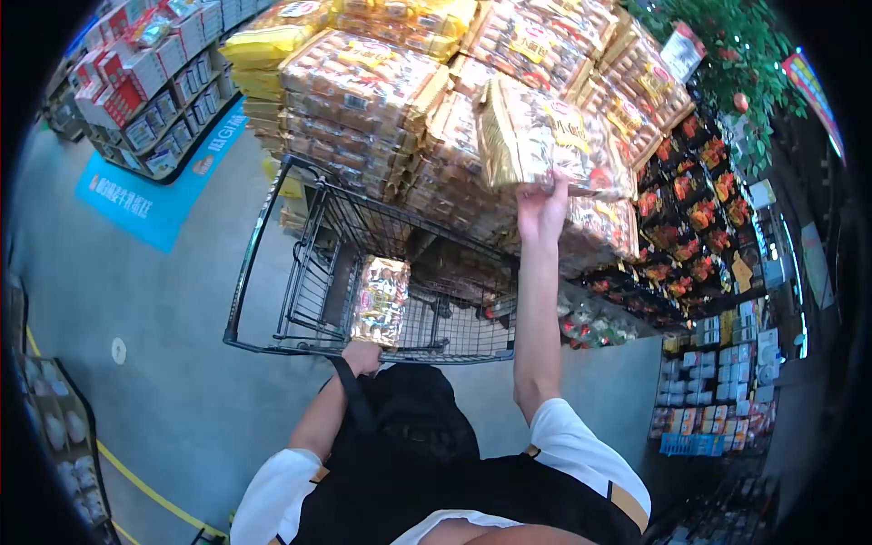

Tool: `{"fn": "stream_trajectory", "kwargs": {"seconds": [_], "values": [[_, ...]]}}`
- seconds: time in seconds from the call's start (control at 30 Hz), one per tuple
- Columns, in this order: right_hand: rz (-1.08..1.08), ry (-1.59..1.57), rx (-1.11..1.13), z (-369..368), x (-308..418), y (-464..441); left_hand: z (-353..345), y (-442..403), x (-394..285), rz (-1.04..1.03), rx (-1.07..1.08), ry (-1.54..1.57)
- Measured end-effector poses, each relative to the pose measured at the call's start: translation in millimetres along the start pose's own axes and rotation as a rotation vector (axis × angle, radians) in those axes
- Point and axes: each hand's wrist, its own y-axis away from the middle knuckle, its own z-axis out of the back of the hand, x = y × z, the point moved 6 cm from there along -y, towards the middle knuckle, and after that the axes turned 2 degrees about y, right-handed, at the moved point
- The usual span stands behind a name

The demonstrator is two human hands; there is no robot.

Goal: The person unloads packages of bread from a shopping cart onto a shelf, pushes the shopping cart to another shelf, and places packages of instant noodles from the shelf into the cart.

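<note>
My right hand [543,216] reaches up to the stacked packs and grips the lower edge of a clear-and-gold pack of small bread rolls [536,136]. That pack is tilted on top of the pile, and my fingers under it are partly hidden. My left hand [363,356] is closed at the near bar of a black wire shopping cart [313,349], beside a black strap. Just beyond it, a shiny gold-wrapped pack [380,300] stands inside the cart. A black bag [409,418] hangs between my body and the cart.
Tall stacks of bread packs [354,100] rise behind the cart, with yellow packs [263,41] at left. Black packages with red-orange pictures [690,209] form a display on the right. A shelf of boxes [163,118] stands far left, above a blue floor sign [136,200].
</note>
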Motion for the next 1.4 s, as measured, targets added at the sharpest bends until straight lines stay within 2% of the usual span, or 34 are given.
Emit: {"fn": "stream_trajectory", "kwargs": {"seconds": [0.13,0.23,0.4,0.47,0.53,0.57,0.67,0.77,0.8,0.87,0.93,1.07,1.13,1.2,1.27,1.3,1.37,1.4], "values": [[-0.110,-0.108,-0.191,4,-47,-51,-6,0,3,0.023,0.063,-0.022],[-0.142,-0.092,-0.202,4,-84,-85,6,4,-1,0.002,0.004,0.006],[-0.169,0.212,-0.278,5,-125,-103,10,10,-3,-0.067,-0.005,0.013],[-0.258,0.442,-0.096,-3,-121,-99,12,11,-1,-0.065,0.007,0.019],[-0.483,0.538,0.038,-4,-123,-104,13,13,-3,-0.079,0.002,0.010],[-0.524,0.649,0.090,-5,-119,-104,11,11,-3,-0.088,-0.029,-0.008],[-0.377,0.621,-0.031,2,-119,-125,15,11,-5,-0.073,0.041,-0.045],[-0.449,0.621,-0.056,4,-135,-111,10,9,-2,-0.095,-0.083,0.013],[-0.418,0.680,-0.090,0,-127,-100,9,7,-1,-0.098,-0.084,0.008],[-0.423,0.757,0.031,8,-116,-80,15,9,-2,-0.098,-0.125,0.020],[-0.325,0.785,0.076,18,-115,-35,12,7,0,-0.029,-0.106,0.034],[-0.674,1.042,0.243,114,-169,100,2,2,5,-0.064,-0.121,0.056],[-0.996,1.136,0.297,201,-196,178,7,4,3,-0.053,-0.038,0.076],[-1.201,1.326,0.324,252,-203,250,3,0,5,-0.039,-0.030,0.083],[-1.260,1.305,0.259,270,-203,309,9,3,3,-0.054,-0.091,0.089],[-1.266,1.286,0.249,282,-207,334,8,3,4,-0.016,-0.058,0.084],[-0.735,1.378,0.302,289,-201,347,1,0,5,-0.027,-0.015,0.065],[-0.734,1.367,0.285,288,-200,347,-1,-3,5,-0.033,0.008,0.059]]}}
